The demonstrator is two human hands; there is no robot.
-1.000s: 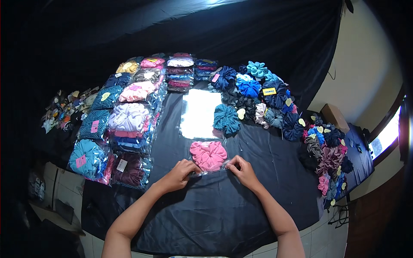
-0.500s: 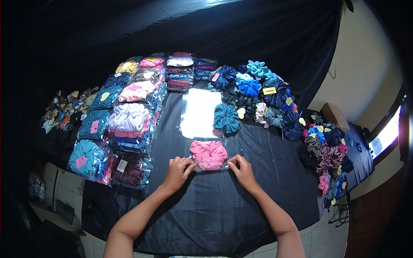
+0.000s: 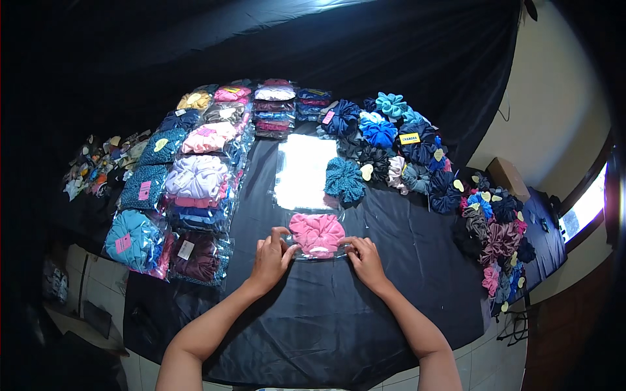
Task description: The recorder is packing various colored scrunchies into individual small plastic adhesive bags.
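A pink scrunchie lies inside a clear plastic bag on the black cloth in front of me. A pale oval patch shows at the scrunchie's lower edge. My left hand is at the bag's left side, thumb on the edge and index finger raised apart from it. At the opposite side, my right hand has its thumb and index finger closed on the bag's right edge. Just beyond the bag lies a stack of shiny clear bags, glaring white. A teal dotted scrunchie overlaps the stack's right edge.
Bagged scrunchies stand in rows at the left, including a lavender one and a light teal one. Loose scrunchies, among them a bright blue one and a mauve one, are heaped at the right. A cardboard box stands behind them.
My left index finger has lifted away from the thumb and moved up along the bag's side. My right fingers have shifted slightly inward. A pale patch now shows at the scrunchie's lower edge.
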